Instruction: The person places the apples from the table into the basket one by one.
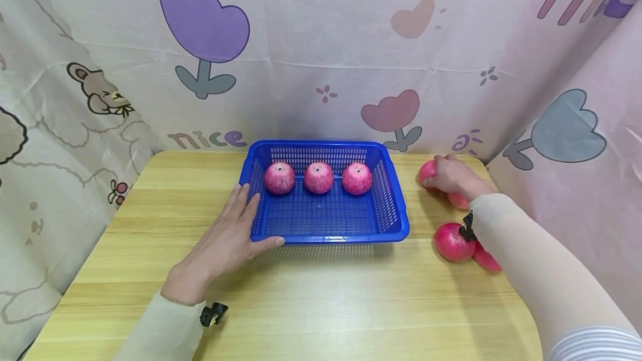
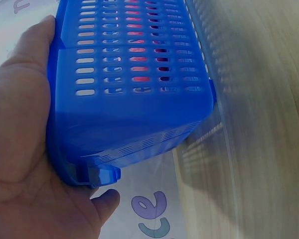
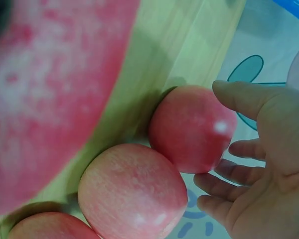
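Observation:
A blue plastic basket (image 1: 321, 238) stands on the table, with a row of three red apples (image 1: 318, 177) along its back. My left hand (image 1: 225, 244) rests on its front left corner, fingers spread along the left rim and thumb on the front one. The left wrist view shows the palm against the basket's rim (image 2: 54, 114). Over at the right, my right hand (image 1: 456, 174) has its thumb and fingers around the far apple (image 1: 427, 174). In the right wrist view, that apple (image 3: 192, 129) touches another apple (image 3: 134, 191), and the thumb meets its edge.
More apples (image 1: 453, 242) lie on the right of the wooden table (image 1: 321, 305), partly under the right forearm. A printed cloth (image 1: 311, 32) hangs behind the table and along both sides. Each wrist wears a small black camera (image 1: 213, 314).

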The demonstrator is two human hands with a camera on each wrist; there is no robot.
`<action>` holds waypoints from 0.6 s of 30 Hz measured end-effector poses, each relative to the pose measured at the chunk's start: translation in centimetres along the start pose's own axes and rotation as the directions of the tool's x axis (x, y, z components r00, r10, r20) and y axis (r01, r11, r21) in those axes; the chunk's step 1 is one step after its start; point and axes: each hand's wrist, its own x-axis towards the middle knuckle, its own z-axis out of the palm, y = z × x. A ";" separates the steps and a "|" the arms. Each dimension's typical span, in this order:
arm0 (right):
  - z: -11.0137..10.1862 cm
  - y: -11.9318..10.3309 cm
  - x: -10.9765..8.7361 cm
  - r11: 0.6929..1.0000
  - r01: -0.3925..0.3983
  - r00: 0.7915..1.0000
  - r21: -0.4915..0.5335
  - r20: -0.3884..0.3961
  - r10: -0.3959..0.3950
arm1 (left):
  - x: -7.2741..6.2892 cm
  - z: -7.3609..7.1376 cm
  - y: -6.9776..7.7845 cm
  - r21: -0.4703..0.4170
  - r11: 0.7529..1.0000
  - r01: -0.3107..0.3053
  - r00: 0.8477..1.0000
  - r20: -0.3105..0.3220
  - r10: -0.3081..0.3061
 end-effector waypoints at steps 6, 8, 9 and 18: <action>0.4 -0.5 -0.2 0.999 0.027 0.999 -0.018 -0.017 -0.027 | 0.0 0.0 0.0 -0.001 1.000 -0.001 1.000 -0.001 0.001; 0.5 -0.6 -0.3 0.999 0.034 0.999 -0.024 -0.023 -0.035 | 0.0 0.0 0.0 -0.001 1.000 -0.003 1.000 -0.002 0.003; 0.6 -0.7 -0.2 0.999 0.033 0.999 -0.021 -0.023 -0.034 | 0.0 0.0 0.0 -0.001 1.000 -0.003 1.000 -0.003 0.003; 1.4 -1.2 0.1 0.996 0.087 0.996 -0.005 0.026 -0.087 | 0.1 0.1 -0.1 -0.004 1.000 -0.006 1.000 -0.008 0.006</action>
